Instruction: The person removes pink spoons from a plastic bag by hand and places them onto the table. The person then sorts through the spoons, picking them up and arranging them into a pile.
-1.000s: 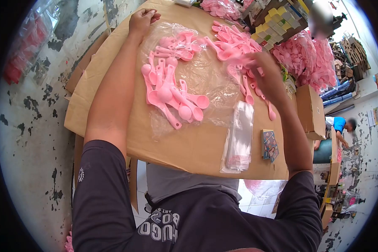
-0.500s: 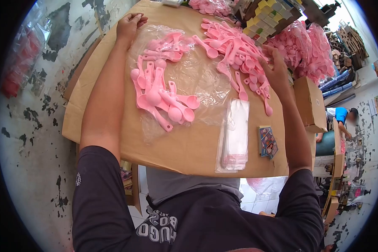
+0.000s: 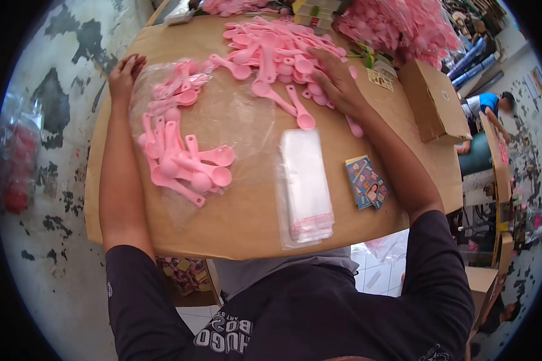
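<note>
My left hand [image 3: 125, 77] rests at the far left of the table with its fingers curled, beside the edge of a clear plastic sheet [image 3: 247, 135]. Whether anything is inside those fingers is hidden. A loose group of pink measuring spoons [image 3: 180, 159] lies on the sheet, scoops pointing various ways. Against the right side of a larger heap of pink spoons [image 3: 268, 51] is my right hand [image 3: 338, 83], fingers stretched out and apart. A few spoons stick out below the heap. Nearer me lies a stack of clear plastic sleeves [image 3: 307, 180], with printed cards [image 3: 367, 183] to its right.
A cardboard box [image 3: 430, 102] stands at the table's right side. Bags of pink spoons [image 3: 397, 27] and yellowish boxes [image 3: 313, 13] are at the back. Another person [image 3: 488, 111] works at a bench farther right. A peeling wall [image 3: 54, 96] borders the left.
The camera view has shifted, so the table appears lower and farther left. My right hand has come inward against the spoon heap. My left hand stays by the sheet's edge.
</note>
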Demonstrator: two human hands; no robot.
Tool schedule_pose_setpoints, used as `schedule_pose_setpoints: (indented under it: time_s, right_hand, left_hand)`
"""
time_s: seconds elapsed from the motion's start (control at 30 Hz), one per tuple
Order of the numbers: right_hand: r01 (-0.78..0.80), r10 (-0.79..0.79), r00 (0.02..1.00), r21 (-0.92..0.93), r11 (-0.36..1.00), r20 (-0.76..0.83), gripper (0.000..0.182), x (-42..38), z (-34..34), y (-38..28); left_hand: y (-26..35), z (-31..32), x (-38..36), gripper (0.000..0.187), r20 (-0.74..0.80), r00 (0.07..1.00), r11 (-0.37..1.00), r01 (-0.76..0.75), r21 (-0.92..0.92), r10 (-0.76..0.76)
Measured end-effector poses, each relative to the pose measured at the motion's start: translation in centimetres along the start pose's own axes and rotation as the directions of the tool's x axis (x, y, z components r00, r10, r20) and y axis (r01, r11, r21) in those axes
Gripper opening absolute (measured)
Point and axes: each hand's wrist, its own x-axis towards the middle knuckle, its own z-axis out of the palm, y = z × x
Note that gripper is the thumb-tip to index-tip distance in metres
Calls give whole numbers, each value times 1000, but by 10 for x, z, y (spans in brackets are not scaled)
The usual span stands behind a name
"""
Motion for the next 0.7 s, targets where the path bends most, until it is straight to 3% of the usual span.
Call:
schedule_pose_setpoints:
  time_s: [0.2, 0.33, 0.47, 0.57, 0.63, 0.7]
  right_hand:
    - [44, -53, 998, -210, 977, -36, 55, 12, 14, 21]
    - [44, -53, 997, -174, 984, -47, 56, 20, 18, 27]
    - [58, -60, 996, -20, 998, -66, 52, 22, 14, 20]
    - [78, -80, 989, -22, 997, -122, 48, 19, 15, 25]
    - [70, -70, 986, -3, 998, -150, 47, 20, 19, 27]
    - [66, -59, 987, 44, 997, -148, 46, 20, 18, 28]
  left_hand:
    - [-8, -10, 9, 29, 23, 999, 999, -29, 21, 29]
    - [-9, -10, 10, 26, -5, 999, 995, -38, 89, 39]
    - [-3, -3, 0, 25, -43, 997, 988, -58, 142, 65]
    - [6, -1, -2, 29, -34, 999, 991, -37, 126, 42]
    - [25, 4, -18, 28, -18, 999, 999, 33, 21, -33]
    - [52, 16, -43, 24, -86, 996, 999, 36, 2, -36]
